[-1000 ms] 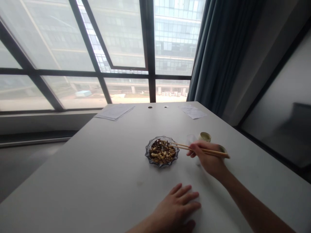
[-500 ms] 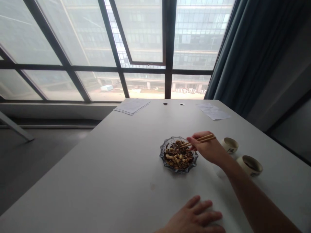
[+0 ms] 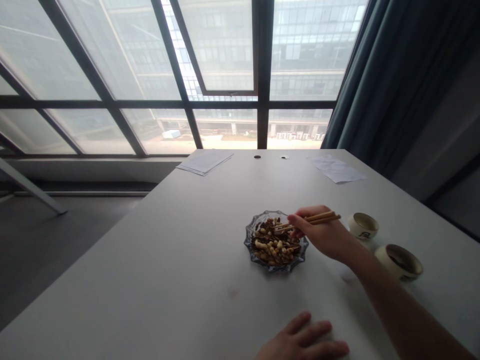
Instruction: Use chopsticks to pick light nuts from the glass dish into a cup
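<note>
My right hand (image 3: 320, 231) is closed around a pair of wooden chopsticks (image 3: 323, 217). Their tips reach down among the peanuts and dark seeds (image 3: 275, 245) in a scalloped glass bowl (image 3: 250, 254). Whether anything is pinched between the tips is too small to make out. My left hand (image 3: 303, 340) rests on the table near its front, fingers spread, holding nothing. Beyond my right wrist stand two cream cups with dark markings: a smaller cup (image 3: 363, 227) and, nearer to me, a larger cup (image 3: 399, 262) with something dark inside, partly behind my forearm.
All this is on a white table (image 3: 168, 260). Stacked papers (image 3: 205, 162) lie at its far left and loose sheets (image 3: 335, 169) at its far right. Two round cable holes are near the far edge. Windows and a dark curtain (image 3: 375, 75) stand behind.
The chopstick tips have shifted slightly left within the bowl. The whole view has moved a little, so the cups appear farther right. My left hand stays spread on the table.
</note>
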Action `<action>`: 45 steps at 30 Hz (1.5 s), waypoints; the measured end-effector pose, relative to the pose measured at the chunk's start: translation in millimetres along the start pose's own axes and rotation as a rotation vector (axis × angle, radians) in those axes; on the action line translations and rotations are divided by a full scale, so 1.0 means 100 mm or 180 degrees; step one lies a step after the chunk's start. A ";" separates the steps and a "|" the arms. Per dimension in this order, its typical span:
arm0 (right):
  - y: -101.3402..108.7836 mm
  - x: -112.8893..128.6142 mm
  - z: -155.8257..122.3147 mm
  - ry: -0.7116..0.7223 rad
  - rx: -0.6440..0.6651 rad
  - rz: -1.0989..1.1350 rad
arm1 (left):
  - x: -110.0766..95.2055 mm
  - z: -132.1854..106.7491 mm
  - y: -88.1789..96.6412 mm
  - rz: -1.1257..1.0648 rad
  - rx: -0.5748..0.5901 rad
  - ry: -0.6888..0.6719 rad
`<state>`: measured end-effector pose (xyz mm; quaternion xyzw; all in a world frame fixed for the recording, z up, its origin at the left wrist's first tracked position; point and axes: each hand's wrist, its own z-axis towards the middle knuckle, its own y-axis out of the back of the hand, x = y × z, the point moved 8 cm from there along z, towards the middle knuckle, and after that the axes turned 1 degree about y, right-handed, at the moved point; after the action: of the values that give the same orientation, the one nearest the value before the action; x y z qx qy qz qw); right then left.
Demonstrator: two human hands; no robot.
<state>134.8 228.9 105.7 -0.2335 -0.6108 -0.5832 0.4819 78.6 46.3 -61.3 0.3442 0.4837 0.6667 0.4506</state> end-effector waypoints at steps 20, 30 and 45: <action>0.08 0.00 -0.01 0.0113 -0.0240 0.0049 | 0.00 0.00 0.06 -0.0049 0.0030 -0.0026; -0.03 -0.04 0.01 0.0078 -0.0005 -0.0086 | 0.00 0.01 0.05 0.0146 0.0038 -0.0055; -0.13 0.06 0.01 0.0375 0.0149 0.0001 | 0.00 0.06 0.08 -0.0046 0.0079 -0.0001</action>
<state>120.6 225.6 105.0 -0.1876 -0.5948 -0.5814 0.5225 81.7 47.2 -52.0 0.3463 0.4944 0.6574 0.4511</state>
